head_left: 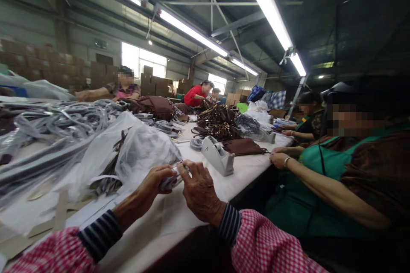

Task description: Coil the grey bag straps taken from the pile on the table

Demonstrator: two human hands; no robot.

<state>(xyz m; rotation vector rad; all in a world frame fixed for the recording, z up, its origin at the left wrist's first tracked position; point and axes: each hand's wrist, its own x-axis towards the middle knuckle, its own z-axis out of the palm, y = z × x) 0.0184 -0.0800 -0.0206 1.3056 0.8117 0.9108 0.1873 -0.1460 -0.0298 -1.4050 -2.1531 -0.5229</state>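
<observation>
Between both hands, at the near edge of the white table (173, 217), is a small grey coiled strap (170, 182) that looks wrapped in clear film. My left hand (150, 185) grips it from the left, thumb and fingers closed round it. Over its right end my right hand (201, 190) bends its fingers and pinches it; the fingertips partly hide it. A grey tape dispenser (219, 158) stands just beyond my right hand. To the left, a translucent plastic bag (144, 149) holds dark straps (110, 177).
Grey wrapped straps (64, 121) heap up at the left. Brown bags (158, 106) and dark straps with metal clasps (218, 119) are piled farther back. At the right, a co-worker in a green apron (333, 166) handles a brown piece (245, 146). Cardboard strips (45, 226) lie near left.
</observation>
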